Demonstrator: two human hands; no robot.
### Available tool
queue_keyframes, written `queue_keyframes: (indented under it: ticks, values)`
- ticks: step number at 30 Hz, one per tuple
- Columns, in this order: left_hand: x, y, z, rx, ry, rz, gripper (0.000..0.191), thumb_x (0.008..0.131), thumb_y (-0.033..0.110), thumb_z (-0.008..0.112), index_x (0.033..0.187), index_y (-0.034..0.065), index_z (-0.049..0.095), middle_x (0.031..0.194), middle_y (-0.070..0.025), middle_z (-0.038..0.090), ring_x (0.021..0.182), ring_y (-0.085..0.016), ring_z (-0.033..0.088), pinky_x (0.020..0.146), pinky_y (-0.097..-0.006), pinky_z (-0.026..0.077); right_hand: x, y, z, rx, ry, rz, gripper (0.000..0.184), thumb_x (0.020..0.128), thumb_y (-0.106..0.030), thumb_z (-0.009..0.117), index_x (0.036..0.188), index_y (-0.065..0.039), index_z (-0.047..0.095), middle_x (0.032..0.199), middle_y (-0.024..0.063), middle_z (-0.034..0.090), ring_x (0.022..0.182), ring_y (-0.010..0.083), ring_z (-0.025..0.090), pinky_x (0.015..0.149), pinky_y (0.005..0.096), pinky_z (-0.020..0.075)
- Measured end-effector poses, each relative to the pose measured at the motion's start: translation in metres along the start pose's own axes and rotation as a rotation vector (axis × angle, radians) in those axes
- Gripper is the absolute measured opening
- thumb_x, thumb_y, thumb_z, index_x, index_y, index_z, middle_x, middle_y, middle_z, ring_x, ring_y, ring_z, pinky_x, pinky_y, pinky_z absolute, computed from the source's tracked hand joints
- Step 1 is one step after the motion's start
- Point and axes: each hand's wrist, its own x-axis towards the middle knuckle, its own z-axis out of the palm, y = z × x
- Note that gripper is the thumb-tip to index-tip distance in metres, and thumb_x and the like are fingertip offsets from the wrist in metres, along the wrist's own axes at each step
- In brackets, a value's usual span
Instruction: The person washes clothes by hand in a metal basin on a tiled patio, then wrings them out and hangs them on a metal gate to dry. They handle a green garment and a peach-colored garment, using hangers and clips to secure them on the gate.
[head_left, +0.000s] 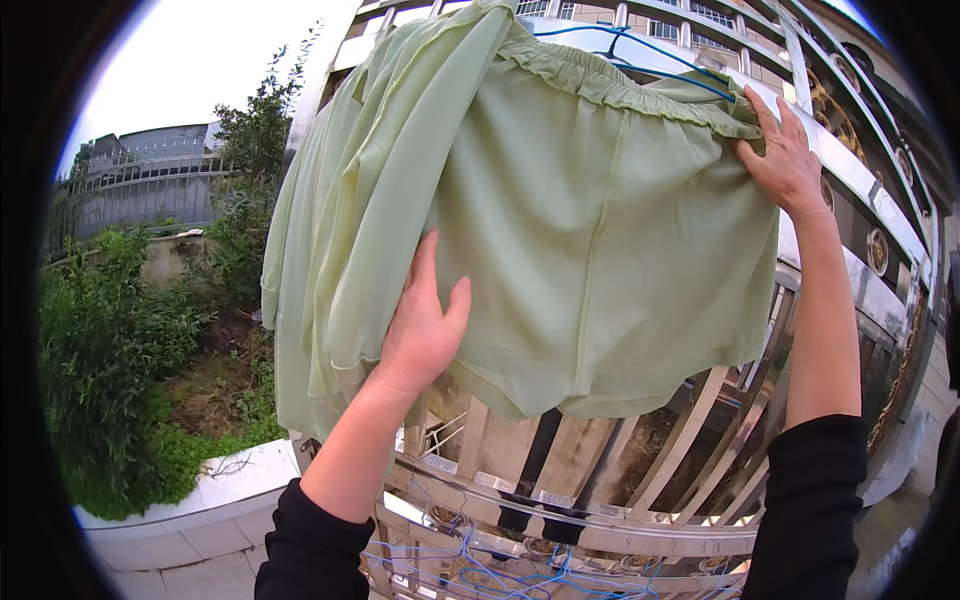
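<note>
Pale green shorts (540, 247) with a gathered elastic waistband hang spread out on a blue clothes hanger (660, 49). My right hand (784, 154) grips the waistband's right corner, near the hanger's end. Lower down, my left hand (427, 322) lies against the cloth with thumb and fingers apart. It is beside the hanging folds of a pale green long garment (375, 202), which covers the left side of the shorts. The fingertips of my left hand partly slip behind the fold's edge. The other end of the hanger is hidden behind the cloth.
A shiny metal gate (885, 195) with bars and round ornaments stands behind the clothes. Several blue and purple wire hangers (517, 574) hang or lie low at the gate's foot. A white tiled ledge (247, 476) borders green shrubs (112, 375) on the left.
</note>
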Motion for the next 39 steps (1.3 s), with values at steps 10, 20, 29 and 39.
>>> queue_keyframes:
  ticks: [10,20,29,39]
  values:
    - [-0.073,0.001,0.023,0.091,-0.173,0.199,0.057,0.082,0.011,0.052,0.129,-0.0079,0.025,0.137,-0.0274,0.018,0.127,-0.044,0.018,0.103,-0.0479,0.019,-0.071,0.032,0.010,0.487,0.004,0.016,0.069,0.080,-0.066,0.036,0.137,-0.028,0.026,0.141,0.0174,0.022,0.131,0.0303,0.021,0.105,0.0380,0.0186]
    - [-0.293,0.043,-0.026,0.148,-1.439,0.269,0.048,0.079,0.024,0.059,0.120,0.0021,0.043,0.123,-0.0194,0.044,0.114,-0.037,0.042,0.092,-0.0474,0.035,-0.303,0.050,-0.110,0.792,-0.345,0.164,0.051,0.091,-0.032,0.042,0.134,-0.007,0.031,0.137,0.0110,0.032,0.128,0.0246,0.028,0.104,0.0358,0.0202]
    - [-0.444,0.188,0.016,-0.186,-2.011,0.456,0.041,0.084,0.036,0.052,0.112,0.0053,0.048,0.109,-0.0142,0.054,0.105,-0.031,0.050,0.085,-0.0419,0.041,-0.683,0.184,-0.362,0.161,-1.927,0.804,0.050,0.082,-0.038,0.051,0.126,-0.013,0.043,0.117,0.0184,0.052,0.108,0.0344,0.050,0.089,0.0432,0.0408]
    - [-0.535,0.408,0.085,-0.465,-2.062,0.956,0.044,0.083,0.038,0.052,0.114,0.0073,0.052,0.107,-0.0167,0.056,0.099,-0.033,0.054,0.082,-0.0411,0.044,-0.798,0.213,-0.696,-0.049,-1.945,1.562,0.048,0.083,-0.039,0.050,0.120,-0.009,0.049,0.118,0.0159,0.052,0.110,0.0315,0.048,0.091,0.0397,0.0402]
